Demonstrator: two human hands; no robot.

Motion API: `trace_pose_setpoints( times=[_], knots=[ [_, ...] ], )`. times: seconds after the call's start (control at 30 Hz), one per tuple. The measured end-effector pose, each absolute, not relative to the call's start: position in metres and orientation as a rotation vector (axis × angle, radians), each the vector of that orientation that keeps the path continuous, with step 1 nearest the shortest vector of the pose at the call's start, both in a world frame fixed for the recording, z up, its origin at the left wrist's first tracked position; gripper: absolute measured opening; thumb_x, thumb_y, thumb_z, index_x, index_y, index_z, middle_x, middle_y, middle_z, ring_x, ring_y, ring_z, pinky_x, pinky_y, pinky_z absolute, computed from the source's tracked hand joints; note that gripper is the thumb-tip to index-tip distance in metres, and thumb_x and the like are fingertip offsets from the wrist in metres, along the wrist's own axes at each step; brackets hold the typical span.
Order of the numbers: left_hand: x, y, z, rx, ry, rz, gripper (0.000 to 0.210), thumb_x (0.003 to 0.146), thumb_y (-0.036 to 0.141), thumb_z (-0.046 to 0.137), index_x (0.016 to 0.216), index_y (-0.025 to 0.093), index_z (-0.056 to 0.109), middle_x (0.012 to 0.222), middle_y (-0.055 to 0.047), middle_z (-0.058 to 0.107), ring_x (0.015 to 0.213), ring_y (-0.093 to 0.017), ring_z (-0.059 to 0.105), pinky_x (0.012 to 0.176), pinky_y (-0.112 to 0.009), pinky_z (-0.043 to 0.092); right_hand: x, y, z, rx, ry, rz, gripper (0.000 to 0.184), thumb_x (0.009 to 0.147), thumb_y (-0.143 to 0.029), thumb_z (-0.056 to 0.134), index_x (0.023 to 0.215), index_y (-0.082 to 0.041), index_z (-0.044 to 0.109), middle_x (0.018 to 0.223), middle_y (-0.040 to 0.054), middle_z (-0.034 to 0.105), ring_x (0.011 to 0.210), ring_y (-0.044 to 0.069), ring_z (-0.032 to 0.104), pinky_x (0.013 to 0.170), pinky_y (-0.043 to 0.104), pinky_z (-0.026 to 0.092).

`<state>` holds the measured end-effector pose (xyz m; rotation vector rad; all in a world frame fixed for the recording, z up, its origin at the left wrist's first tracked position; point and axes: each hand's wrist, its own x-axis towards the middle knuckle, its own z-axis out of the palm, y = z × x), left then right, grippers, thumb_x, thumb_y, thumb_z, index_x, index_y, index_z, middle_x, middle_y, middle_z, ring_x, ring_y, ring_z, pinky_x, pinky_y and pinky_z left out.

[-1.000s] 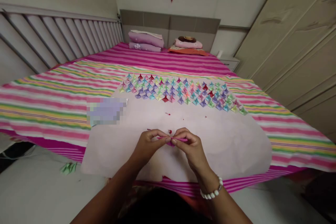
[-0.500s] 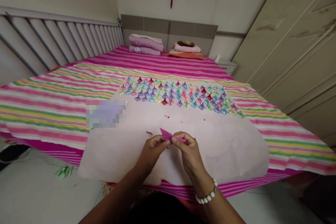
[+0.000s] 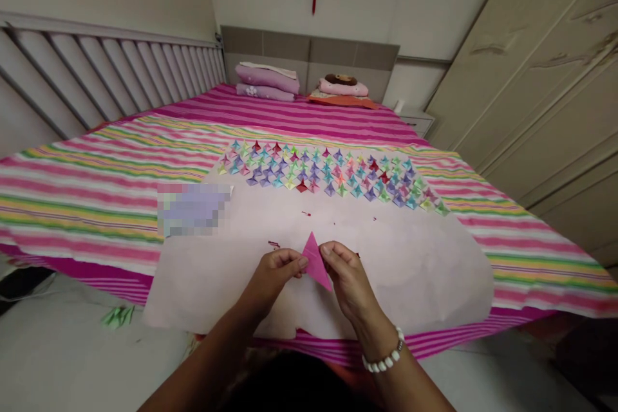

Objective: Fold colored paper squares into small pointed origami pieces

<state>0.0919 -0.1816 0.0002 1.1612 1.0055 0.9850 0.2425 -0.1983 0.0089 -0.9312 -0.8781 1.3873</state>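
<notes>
A folded piece of pink origami paper is held up between my two hands, its point turned away from me. My left hand pinches its left edge between thumb and fingers. At the upper right edge, my right hand has thumb and fingertips together on the paper; a white bead bracelet is on that wrist. Beneath both hands lies a large pale paper sheet. Rows of small colourful folded paper pieces cover its far part.
Small dark red scraps lie on the sheet. A blurred-out packet is at its left edge. The sheet rests on a striped bed, with folded bedding by the headboard. Green paper lies on the floor.
The pink paper has turned from lying crosswise and nearly edge-on to showing a broad face, pointing away from me. My hands have moved slightly apart around it.
</notes>
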Motion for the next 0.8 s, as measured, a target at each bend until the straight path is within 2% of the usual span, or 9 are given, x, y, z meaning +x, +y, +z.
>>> trace_pose_setpoints(
  times=[0.33, 0.43, 0.6, 0.8],
  knots=[
    [0.092, -0.181, -0.006, 1.107, 0.953, 0.944, 0.024, 0.07, 0.038, 0.072, 0.066, 0.016, 0.065, 0.059, 0.002, 0.058, 0.06, -0.011, 0.05, 0.064, -0.025, 0.04, 0.242, -0.2, 0.008, -0.868, -0.831, 1.532, 0.026, 0.071, -0.041, 0.074, 0.065, -0.019, 0.062, 0.06, -0.003, 0.055, 0.059, 0.012, 0.047, 0.062, 0.025, 0.039],
    [0.091, -0.18, -0.008, 1.124, 0.962, 0.945, 0.026, 0.07, 0.04, 0.071, 0.066, 0.015, 0.064, 0.059, 0.002, 0.057, 0.059, -0.011, 0.048, 0.063, -0.024, 0.039, 0.244, -0.2, 0.008, -0.871, -0.834, 1.554, 0.023, 0.072, -0.039, 0.073, 0.067, -0.019, 0.064, 0.061, -0.0017, 0.058, 0.06, 0.013, 0.049, 0.062, 0.025, 0.04],
    [0.09, -0.178, -0.004, 1.202, 1.032, 0.952, 0.027, 0.07, 0.042, 0.07, 0.065, 0.016, 0.065, 0.059, 0.002, 0.057, 0.058, -0.012, 0.047, 0.06, -0.025, 0.038, 0.248, -0.198, 0.01, -0.975, -0.944, 1.488, 0.018, 0.065, -0.034, 0.077, 0.072, -0.019, 0.07, 0.063, -0.0002, 0.063, 0.061, 0.014, 0.053, 0.061, 0.026, 0.042],
    [0.093, -0.179, 0.002, 1.228, 1.045, 0.943, 0.023, 0.069, 0.038, 0.069, 0.065, 0.016, 0.066, 0.059, 0.001, 0.057, 0.059, -0.012, 0.046, 0.06, -0.025, 0.038, 0.247, -0.195, 0.004, -1.011, -0.967, 1.452, 0.017, 0.062, -0.031, 0.077, 0.066, -0.017, 0.069, 0.057, -0.0021, 0.06, 0.054, 0.01, 0.046, 0.054, 0.023, 0.034]
  ],
)
